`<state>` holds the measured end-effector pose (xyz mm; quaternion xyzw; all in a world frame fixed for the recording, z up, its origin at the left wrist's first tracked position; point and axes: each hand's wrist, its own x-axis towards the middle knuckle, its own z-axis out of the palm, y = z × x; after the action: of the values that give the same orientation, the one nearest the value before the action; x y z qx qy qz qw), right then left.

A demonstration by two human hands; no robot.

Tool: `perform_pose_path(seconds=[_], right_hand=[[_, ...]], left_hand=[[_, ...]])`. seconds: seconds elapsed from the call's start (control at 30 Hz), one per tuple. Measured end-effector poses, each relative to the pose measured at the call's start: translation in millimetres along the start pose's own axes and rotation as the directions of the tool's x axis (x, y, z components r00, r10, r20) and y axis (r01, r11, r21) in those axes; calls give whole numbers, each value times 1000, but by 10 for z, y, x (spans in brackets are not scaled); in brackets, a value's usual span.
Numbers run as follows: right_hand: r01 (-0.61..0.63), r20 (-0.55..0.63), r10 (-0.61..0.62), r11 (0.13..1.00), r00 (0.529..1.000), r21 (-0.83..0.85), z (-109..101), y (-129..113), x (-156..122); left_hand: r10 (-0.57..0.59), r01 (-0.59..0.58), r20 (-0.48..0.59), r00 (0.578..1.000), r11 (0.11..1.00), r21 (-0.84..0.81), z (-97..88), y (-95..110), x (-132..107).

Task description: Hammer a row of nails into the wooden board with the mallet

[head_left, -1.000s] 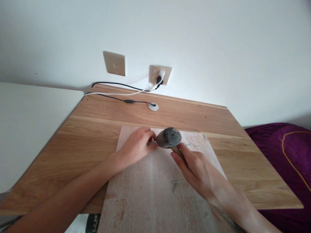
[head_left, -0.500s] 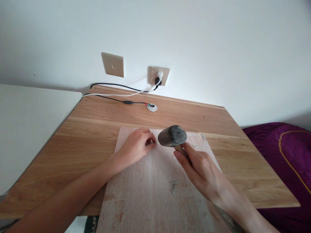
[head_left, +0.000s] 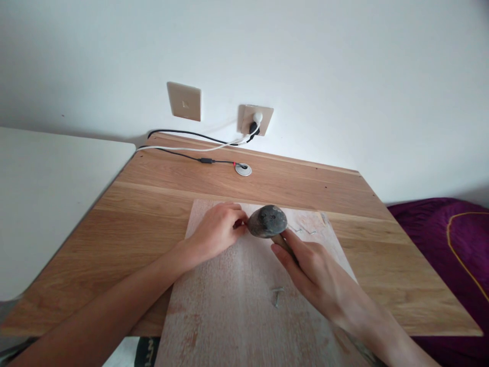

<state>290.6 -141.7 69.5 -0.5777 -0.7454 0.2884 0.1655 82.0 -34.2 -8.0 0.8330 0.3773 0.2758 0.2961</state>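
A wooden board (head_left: 229, 306) with a worn, pale surface lies on the table. My right hand (head_left: 317, 275) is closed around the handle of a mallet (head_left: 268, 221) with a dark, scuffed head. That head is at the fingertips of my left hand (head_left: 218, 230), which rests on the board's far part. My left thumb and fingers pinch a small nail; the mallet head now largely hides it. Loose nails (head_left: 277, 296) lie on the board's middle, and more nails (head_left: 310, 231) lie beyond my right hand, near the far right corner.
Behind the board, black and white cables (head_left: 183, 149) run across the wooden table (head_left: 126, 204) to a wall socket (head_left: 255, 120). A round cable grommet (head_left: 243, 169) sits in the tabletop. A white surface (head_left: 57, 193) adjoins on the left; purple fabric (head_left: 428, 224) is at the right.
The mallet head has come down toward my left fingertips, and my right hand has moved slightly with it. My left hand keeps its pinch. The whole view has shifted a little.
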Motion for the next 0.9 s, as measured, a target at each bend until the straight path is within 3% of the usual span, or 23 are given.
perform_pose_path(seconds=[0.2, 0.6, 0.9], right_hand=[[10, -24, -9, 999, 1000, 37, 13, -18, -53], [24, 27, -24, 1000, 999, 1, 23, 41, 18], [41, -59, -40, 999, 997, 15, -52, 9, -20]], left_hand=[[-31, 30, -18, 999, 998, -54, 11, -1, -11], [-10, 10, -25, 1000, 1000, 27, 28, -15, -14], [22, -22, -28, 999, 1000, -16, 0, 9, -6]])
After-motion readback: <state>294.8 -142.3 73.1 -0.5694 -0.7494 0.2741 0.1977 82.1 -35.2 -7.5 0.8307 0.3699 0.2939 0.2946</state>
